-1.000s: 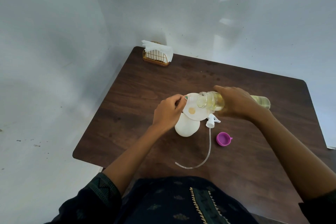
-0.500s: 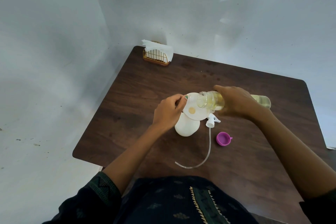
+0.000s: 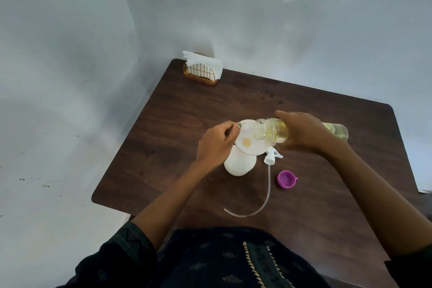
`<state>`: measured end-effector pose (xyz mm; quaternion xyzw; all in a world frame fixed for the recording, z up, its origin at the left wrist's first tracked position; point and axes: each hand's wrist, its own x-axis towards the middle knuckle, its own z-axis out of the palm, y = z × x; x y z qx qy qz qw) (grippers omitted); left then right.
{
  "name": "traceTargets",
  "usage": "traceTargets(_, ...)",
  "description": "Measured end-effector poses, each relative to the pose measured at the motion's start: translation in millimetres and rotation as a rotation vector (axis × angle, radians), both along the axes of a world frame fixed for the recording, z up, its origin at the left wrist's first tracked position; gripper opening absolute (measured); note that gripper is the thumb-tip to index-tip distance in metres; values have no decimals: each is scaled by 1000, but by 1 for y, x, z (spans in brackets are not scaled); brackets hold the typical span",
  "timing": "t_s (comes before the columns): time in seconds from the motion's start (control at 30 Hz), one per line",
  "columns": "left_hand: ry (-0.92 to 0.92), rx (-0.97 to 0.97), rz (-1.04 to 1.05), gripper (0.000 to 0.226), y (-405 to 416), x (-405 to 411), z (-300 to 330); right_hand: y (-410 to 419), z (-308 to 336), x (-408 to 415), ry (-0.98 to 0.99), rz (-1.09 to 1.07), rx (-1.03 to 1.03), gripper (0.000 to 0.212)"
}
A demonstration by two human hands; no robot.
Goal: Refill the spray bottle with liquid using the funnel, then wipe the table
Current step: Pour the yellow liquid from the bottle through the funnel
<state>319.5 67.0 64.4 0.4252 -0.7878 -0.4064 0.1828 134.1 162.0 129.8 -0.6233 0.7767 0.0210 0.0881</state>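
Note:
A white spray bottle (image 3: 239,163) stands upright mid-table with a white funnel (image 3: 249,141) set in its neck; yellowish liquid pools at the funnel's centre. My left hand (image 3: 216,142) pinches the funnel's left rim. My right hand (image 3: 301,132) grips a clear bottle of yellow liquid (image 3: 272,132), tipped on its side with the open mouth over the funnel. The white spray head (image 3: 271,155) with its long clear tube lies on the table just right of the bottle.
A purple cap (image 3: 286,179) lies open side up to the right of the tube. A gold wire holder with white napkins (image 3: 202,69) stands at the far left corner of the dark wooden table (image 3: 177,110). Pale walls close behind and left.
Nothing has visibly changed; both hands hold the same pose with the clear bottle tipped over the funnel.

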Motion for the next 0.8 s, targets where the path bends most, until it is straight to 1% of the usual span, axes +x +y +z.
traceTargets(0.27,12,-5,-8,31,0,0,0,-1,1,0,9,-5,8,37)
traceTargets(0.8,-15,12,13,31,1,0,4,1,3,2,12,-10,9,32)
